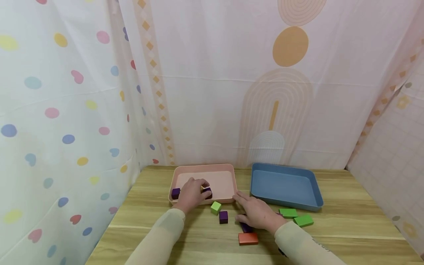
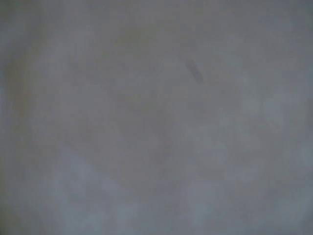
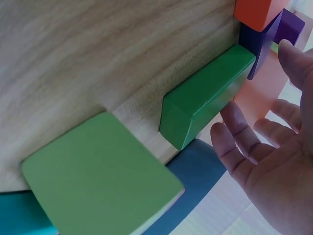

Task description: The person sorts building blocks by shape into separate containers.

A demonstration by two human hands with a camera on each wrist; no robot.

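Over the front of the pink tray [image 1: 228,178], my left hand [image 1: 190,193] pinches a purple cube [image 1: 208,191] between thumb and fingers. A sliver of something yellow shows beside it, mostly hidden by the hand. Another purple cube [image 1: 175,193] sits in the tray's left front corner. My right hand [image 1: 256,212] hovers over the table near the tray's right front corner, fingers extended and apart, holding nothing. Partly beneath it lies a purple block [image 1: 246,228]. In the right wrist view a green block [image 3: 208,93] stands near its fingertips. The left wrist view is a grey blur.
A blue tray [image 1: 286,182] stands at the right. In front of the pink tray are a light green cube [image 1: 216,208] and a purple cube [image 1: 223,217]. A red-orange block [image 1: 248,239] lies nearer me. Two green blocks [image 1: 303,221] lie before the blue tray. Curtains hang behind.
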